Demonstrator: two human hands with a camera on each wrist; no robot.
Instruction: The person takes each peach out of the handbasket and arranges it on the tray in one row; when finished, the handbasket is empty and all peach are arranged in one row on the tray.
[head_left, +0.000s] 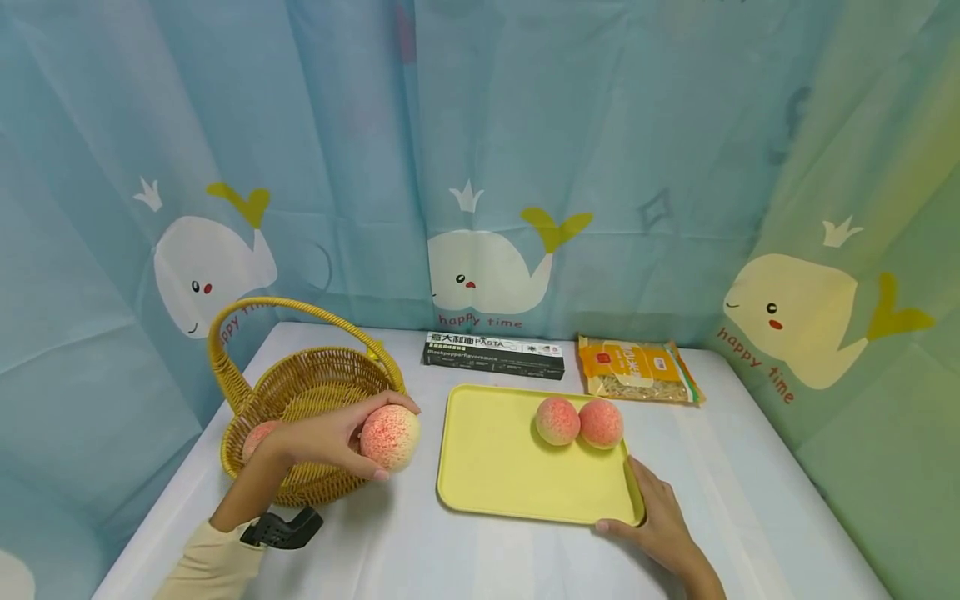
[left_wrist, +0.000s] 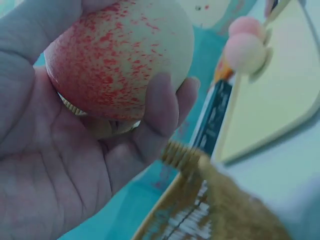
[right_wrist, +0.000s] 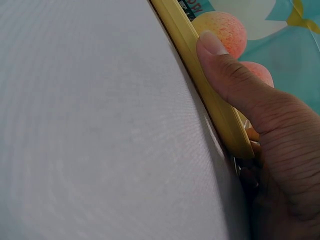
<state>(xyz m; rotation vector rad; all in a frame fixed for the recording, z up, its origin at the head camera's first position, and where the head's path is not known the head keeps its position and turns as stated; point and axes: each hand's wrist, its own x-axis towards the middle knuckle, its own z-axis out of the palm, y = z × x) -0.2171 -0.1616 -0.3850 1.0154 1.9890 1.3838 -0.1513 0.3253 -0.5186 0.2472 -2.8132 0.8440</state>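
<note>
Gripping a peach-like ball between thumb and curled fingers, the left hand holds it to the left of the yellow tray, apart from it, by the tray-side rim of the wicker basket. The right hand clasps the tray's near right corner, thumb at the near edge, fingers along the right side. Two similar balls lie on the tray toward its far right corner, touching each other; another ball sits in the basket, left of the tray and partly hidden by the left arm. On the table beyond the tray are a pasta box and an orange packet. The step in hand looks like carrying one ball between basket and tray; the next move probably calls for a steady tray and a gentle release, since the ball could roll.
</note>
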